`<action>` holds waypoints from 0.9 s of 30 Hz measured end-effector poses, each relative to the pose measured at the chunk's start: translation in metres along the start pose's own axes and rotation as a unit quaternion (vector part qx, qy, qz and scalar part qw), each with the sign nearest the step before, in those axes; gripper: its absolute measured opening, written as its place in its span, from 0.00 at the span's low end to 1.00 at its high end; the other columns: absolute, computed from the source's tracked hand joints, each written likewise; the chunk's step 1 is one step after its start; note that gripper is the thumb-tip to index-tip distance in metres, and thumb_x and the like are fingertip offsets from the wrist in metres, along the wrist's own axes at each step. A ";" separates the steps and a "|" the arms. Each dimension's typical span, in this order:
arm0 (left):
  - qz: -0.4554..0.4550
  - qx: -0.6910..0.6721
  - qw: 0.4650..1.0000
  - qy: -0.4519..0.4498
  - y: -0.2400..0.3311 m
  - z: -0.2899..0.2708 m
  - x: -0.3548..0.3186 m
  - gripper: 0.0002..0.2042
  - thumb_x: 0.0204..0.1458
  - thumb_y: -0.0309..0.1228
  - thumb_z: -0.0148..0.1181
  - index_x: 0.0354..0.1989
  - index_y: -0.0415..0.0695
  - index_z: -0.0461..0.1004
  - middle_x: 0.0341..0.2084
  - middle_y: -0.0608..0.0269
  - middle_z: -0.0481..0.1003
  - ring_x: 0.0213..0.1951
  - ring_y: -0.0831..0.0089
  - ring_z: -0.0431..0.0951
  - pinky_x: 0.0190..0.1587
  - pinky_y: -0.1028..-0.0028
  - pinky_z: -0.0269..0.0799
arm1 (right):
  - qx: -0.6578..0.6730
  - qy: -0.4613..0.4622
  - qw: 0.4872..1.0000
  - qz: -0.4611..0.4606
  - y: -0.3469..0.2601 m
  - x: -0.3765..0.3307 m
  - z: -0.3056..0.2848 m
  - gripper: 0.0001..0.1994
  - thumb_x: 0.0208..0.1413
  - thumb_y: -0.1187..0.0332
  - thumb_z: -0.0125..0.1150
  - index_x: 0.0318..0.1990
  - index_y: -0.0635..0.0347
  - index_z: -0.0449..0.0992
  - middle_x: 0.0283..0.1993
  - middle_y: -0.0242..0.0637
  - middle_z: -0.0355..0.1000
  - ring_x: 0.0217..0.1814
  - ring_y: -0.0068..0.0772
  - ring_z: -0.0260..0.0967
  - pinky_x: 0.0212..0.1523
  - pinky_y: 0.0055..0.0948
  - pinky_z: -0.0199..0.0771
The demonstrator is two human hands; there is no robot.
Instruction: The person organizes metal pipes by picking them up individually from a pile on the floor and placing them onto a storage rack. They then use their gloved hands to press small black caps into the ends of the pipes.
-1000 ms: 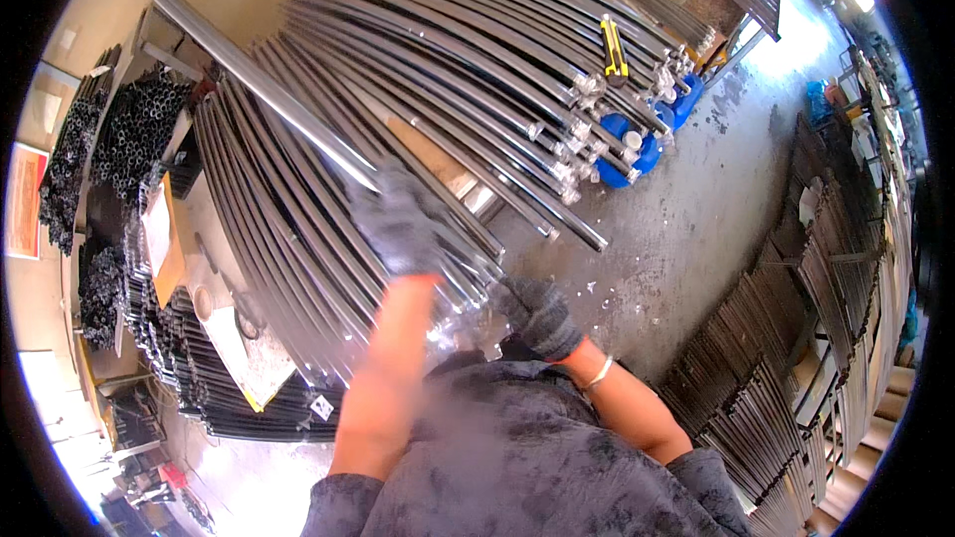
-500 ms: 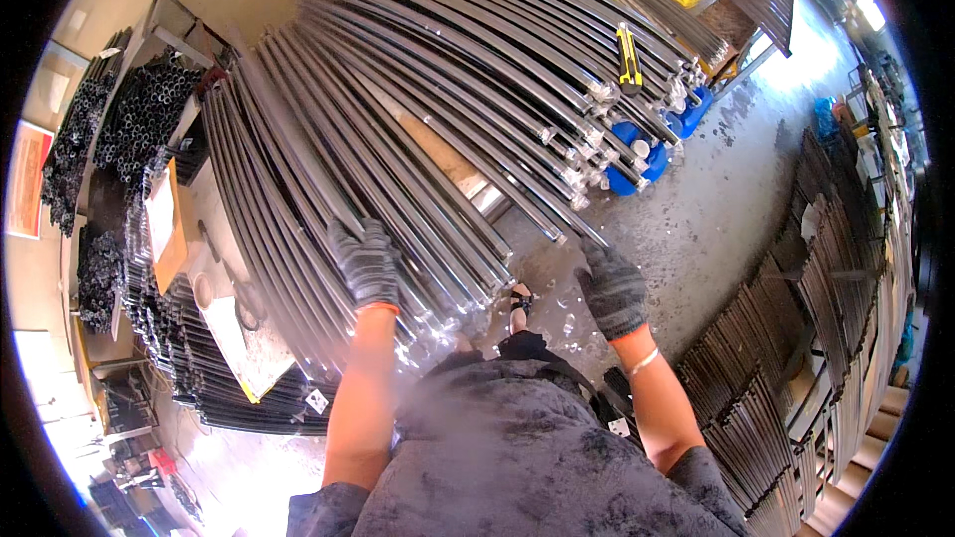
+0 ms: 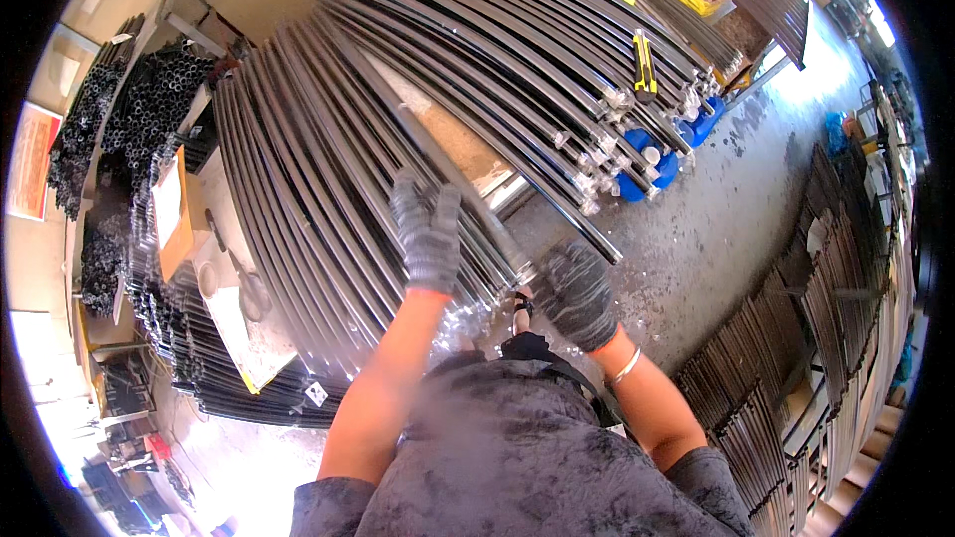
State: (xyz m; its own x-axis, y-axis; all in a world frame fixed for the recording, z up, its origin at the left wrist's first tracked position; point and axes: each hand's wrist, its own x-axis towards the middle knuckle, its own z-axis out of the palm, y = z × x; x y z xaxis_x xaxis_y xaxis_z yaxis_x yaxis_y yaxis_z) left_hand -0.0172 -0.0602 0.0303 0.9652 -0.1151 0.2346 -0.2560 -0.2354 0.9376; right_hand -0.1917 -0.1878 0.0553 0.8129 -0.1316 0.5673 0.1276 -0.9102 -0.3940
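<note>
Head view: so both gloved hands are over at the near edge of the gap in this big spread of dark tubes [image 3: 298, 189]. Half a second ago the left hand [image 3: 429, 244] was further left on the pile; now it's come across and sits palm-down near the edge tube [image 3: 477, 204], with thumb and fingers spread pretty wide. The right hand [image 3: 575, 296] has swung in too. It was out by the end of the longer tube [image 3: 597, 237] across the gap, and that end now pokes out free over the floor. The right one is touching the near end of the edge tube instead, but I honestly can't tell if its fingers are wrapped round it.

That edge tube is a bit blurred, running along the near side of the gap, where a brown board [image 3: 460, 144] shows. The yellow-and-black cutter [image 3: 645, 65] hasn't budged, still lying on the far tubes above the blue containers [image 3: 634, 181]. Crinkly clear wrap [image 3: 463, 323] covers several near tube ends.
</note>
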 end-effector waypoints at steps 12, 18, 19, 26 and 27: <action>-0.218 -0.365 0.903 -0.063 0.078 0.025 0.014 0.06 0.53 0.31 0.54 0.26 0.46 0.67 0.11 0.70 0.61 0.10 0.77 0.61 0.10 0.75 0.55 | 0.352 -0.166 0.864 0.320 -0.030 -0.024 0.024 0.15 0.52 0.70 0.58 0.46 0.68 0.71 0.38 0.46 0.73 0.39 0.41 0.71 0.41 0.36 0.71; -0.159 -0.276 0.944 -0.084 0.092 0.007 0.034 0.05 0.53 0.30 0.56 0.31 0.45 0.67 0.13 0.70 0.64 0.10 0.79 0.63 0.10 0.78 0.57 | 0.240 -0.134 0.945 0.176 -0.036 0.001 -0.001 0.12 0.47 0.67 0.59 0.37 0.66 0.75 0.31 0.49 0.72 0.30 0.49 0.71 0.35 0.37 0.71; -0.132 -0.216 0.966 -0.054 0.080 -0.007 0.049 0.05 0.53 0.30 0.57 0.32 0.45 0.67 0.13 0.69 0.65 0.10 0.79 0.63 0.09 0.78 0.58 | 0.122 -0.256 0.954 0.102 -0.050 0.020 -0.026 0.08 0.45 0.66 0.57 0.30 0.60 0.76 0.26 0.47 0.71 0.26 0.50 0.70 0.30 0.39 0.70; -0.099 -0.162 0.980 0.060 0.095 -0.081 0.088 0.07 0.53 0.29 0.55 0.36 0.44 0.63 0.11 0.69 0.63 0.09 0.80 0.63 0.10 0.78 0.60 | -0.079 -0.363 0.910 0.183 0.067 -0.123 -0.034 0.12 0.49 0.65 0.58 0.40 0.57 0.72 0.33 0.40 0.72 0.34 0.40 0.70 0.34 0.33 0.70; -0.103 -0.142 0.983 0.058 0.085 -0.084 0.085 0.08 0.53 0.29 0.55 0.36 0.44 0.63 0.11 0.69 0.63 0.09 0.79 0.63 0.10 0.78 0.61 | -0.053 -0.313 0.921 0.225 0.072 -0.122 -0.037 0.14 0.47 0.65 0.60 0.41 0.58 0.72 0.34 0.41 0.71 0.34 0.40 0.69 0.33 0.34 0.70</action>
State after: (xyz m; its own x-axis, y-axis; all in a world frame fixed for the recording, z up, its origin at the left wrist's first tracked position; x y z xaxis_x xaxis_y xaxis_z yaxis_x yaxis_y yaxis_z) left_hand 0.0474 -0.0088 0.1518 0.9988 0.0214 0.0451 -0.0459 0.0391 0.9982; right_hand -0.3027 -0.2525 -0.0154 0.9423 -0.2836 -0.1778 -0.3324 -0.8559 -0.3961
